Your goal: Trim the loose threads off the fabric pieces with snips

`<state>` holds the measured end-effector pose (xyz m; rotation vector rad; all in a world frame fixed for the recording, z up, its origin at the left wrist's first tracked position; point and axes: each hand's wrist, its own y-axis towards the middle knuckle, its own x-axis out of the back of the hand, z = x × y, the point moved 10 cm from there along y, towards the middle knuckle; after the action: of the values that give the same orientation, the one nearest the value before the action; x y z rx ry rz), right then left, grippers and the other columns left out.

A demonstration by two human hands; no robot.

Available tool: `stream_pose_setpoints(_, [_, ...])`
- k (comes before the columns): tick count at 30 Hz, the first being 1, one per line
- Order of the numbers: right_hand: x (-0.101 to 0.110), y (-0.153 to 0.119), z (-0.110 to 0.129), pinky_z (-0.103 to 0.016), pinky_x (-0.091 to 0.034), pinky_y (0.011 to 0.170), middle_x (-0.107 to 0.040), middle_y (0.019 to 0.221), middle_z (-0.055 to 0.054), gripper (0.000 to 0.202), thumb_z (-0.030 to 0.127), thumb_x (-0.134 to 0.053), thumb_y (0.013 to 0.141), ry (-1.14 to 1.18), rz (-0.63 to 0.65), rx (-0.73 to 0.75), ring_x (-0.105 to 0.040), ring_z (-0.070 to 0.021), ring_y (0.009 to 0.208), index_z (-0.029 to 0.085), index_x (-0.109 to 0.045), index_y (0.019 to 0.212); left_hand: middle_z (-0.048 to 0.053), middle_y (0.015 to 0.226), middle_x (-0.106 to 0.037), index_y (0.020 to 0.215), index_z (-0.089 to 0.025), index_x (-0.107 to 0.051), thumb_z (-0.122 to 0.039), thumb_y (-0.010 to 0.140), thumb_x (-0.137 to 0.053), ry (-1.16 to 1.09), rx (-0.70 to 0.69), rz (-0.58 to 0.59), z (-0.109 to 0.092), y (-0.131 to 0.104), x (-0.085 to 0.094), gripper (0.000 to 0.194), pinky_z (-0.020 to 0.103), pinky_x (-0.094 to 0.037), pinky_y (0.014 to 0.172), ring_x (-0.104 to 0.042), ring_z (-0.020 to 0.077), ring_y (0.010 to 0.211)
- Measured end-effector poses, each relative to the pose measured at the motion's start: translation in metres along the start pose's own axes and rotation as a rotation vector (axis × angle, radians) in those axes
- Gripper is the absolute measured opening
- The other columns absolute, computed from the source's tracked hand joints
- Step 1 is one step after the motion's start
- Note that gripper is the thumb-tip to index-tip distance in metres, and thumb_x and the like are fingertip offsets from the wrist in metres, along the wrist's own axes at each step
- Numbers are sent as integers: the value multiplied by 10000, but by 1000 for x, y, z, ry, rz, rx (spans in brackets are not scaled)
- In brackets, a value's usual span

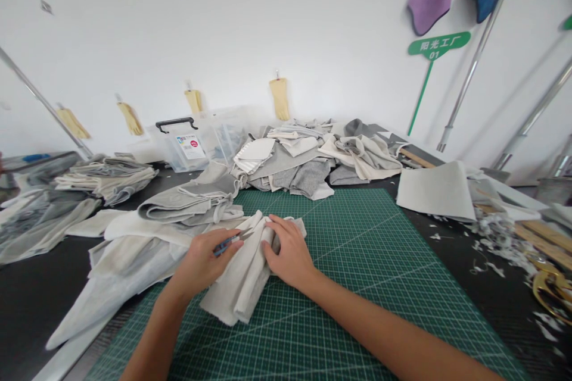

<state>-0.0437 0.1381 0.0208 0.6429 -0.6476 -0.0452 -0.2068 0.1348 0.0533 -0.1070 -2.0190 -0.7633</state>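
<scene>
My left hand is closed around small blue-handled thread snips. Their metal tip points right, against a folded pale grey cloth piece. My right hand grips the upper right part of that cloth, fingers over the top and thumb on the near side. The cloth lies bunched in long folds on the green cutting mat, its lower end towards me. Whether the blades are open or closed is too small to tell.
Loose grey and white cloths lie left of my hands. A large fabric heap lies behind the mat, beside a clear plastic box. On the right are gold-handled scissors, lint scraps and a pale sheet.
</scene>
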Motion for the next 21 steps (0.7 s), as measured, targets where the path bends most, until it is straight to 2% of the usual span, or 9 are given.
stream_pose_setpoints(3, [0,0,0,-447,-324,1113,-561,1335,-103,357,234,-574,827,5,-4,1,-487,-246,1246,160,-612,1175,81,982,-742,1059,-171,-704,-391,892,-578,12,13,23,0,0,-2,304,287,-550,720,-693,214,855])
stream_pose_setpoints(7, [0,0,-1,-455,-329,1108,-562,1335,-102,362,233,-575,823,14,-7,1,-491,-250,1244,168,-609,1177,75,977,-746,998,-177,-722,-377,891,-578,11,13,15,0,-1,2,268,292,-544,771,-694,216,879])
stream_pose_setpoints(11, [-1,1,-3,-459,-320,1113,-560,1341,-103,353,243,-579,824,24,1,-21,-494,-245,1247,168,-612,1168,64,1001,-743,1046,-192,-710,-377,882,-592,1,6,14,-2,-4,6,273,275,-536,774,-692,208,886])
stream_pose_setpoints(14, [-1,1,-3,-448,-308,1118,-562,1338,-113,348,239,-569,830,22,6,-19,-492,-240,1249,154,-615,1164,62,994,-743,1075,-193,-702,-384,881,-594,16,14,56,-3,-7,4,293,269,-536,742,-694,202,856])
stream_pose_setpoints(17, [-1,2,-2,-445,-303,1112,-569,1328,-118,350,233,-563,829,29,6,-11,-492,-237,1248,154,-616,1166,70,971,-746,1034,-178,-711,-381,892,-580,41,14,67,-4,-14,3,280,286,-538,754,-696,206,848])
stream_pose_setpoints(21, [-1,1,-4,-444,-286,1113,-562,1336,-117,367,223,-567,820,67,12,-17,-483,-230,1256,163,-610,1180,72,945,-753,966,-175,-726,-379,883,-590,38,61,-5,0,-34,7,259,319,-553,797,-705,223,864])
